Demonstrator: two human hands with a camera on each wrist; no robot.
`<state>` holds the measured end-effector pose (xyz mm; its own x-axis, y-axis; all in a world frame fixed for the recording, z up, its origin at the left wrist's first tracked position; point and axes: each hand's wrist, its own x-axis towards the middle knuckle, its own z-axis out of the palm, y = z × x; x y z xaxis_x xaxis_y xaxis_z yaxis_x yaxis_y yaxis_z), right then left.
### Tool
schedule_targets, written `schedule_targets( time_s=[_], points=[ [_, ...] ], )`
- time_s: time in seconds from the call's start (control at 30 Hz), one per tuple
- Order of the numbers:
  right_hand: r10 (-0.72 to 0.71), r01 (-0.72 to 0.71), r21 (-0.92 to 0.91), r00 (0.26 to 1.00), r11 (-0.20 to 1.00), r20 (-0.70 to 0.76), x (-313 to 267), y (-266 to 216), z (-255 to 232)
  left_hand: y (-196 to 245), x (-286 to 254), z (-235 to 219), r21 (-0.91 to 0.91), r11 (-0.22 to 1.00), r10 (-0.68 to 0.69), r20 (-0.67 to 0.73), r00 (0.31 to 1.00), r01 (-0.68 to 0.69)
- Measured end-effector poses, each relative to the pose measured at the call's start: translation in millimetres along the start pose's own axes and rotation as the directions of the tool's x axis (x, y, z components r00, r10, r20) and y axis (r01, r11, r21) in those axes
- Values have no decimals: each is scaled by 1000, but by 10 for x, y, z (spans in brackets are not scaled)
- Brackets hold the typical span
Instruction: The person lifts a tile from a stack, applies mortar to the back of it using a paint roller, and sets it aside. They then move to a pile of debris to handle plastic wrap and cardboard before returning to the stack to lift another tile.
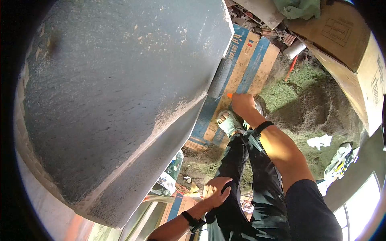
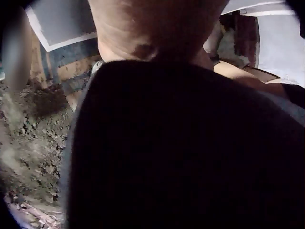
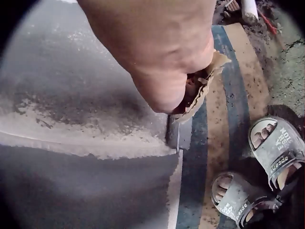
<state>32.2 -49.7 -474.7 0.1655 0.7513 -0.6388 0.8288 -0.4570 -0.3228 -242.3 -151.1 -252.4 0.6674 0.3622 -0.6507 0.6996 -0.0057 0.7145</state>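
Roller [image 1: 220,78] lay over cardboard [image 1: 257,60], right beside the edge of the grey slab [image 1: 120,80]. The cardboard was probably there to shield the ground from drips. The right hand [image 1: 243,105] held the orange handle [image 1: 229,95], apparently because that grip let the roller be steered along the edge. Its fingers were curled closely round the handle, with no opening to be made out. Against them showed a torn brown scrap [image 3: 209,88]; whether it was pinched too, I cannot tell. The left hand [image 1: 217,192] rested on the trousers [image 1: 235,160], perhaps for balance, its fingers loosely bent, thumb apart, gripping nothing visible.
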Motion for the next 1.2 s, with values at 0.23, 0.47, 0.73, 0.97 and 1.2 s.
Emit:
schedule_targets(
  time_s=[0.23,0.47,0.73,0.97,1.2],
  points=[
    [-95,95,9,995,995,21,-822,-216,-922,32,-71,236,28,999,-32,82,996,29],
    [-184,220,141,955,965,-232,-2217,-759,-2555,-1,-169,588,212,976,-21,326,945,-51],
    [-261,345,148,875,927,-408,-2653,-974,-2995,-389,-518,1008,63,998,-16,280,960,-2],
    [-198,209,12,943,978,-266,-1840,-712,-1949,-642,-816,650,97,973,-226,250,941,208],
    [-189,216,76,946,973,-264,-1974,-803,-2052,-598,-935,634,35,919,-389,248,887,393]
  ],
)
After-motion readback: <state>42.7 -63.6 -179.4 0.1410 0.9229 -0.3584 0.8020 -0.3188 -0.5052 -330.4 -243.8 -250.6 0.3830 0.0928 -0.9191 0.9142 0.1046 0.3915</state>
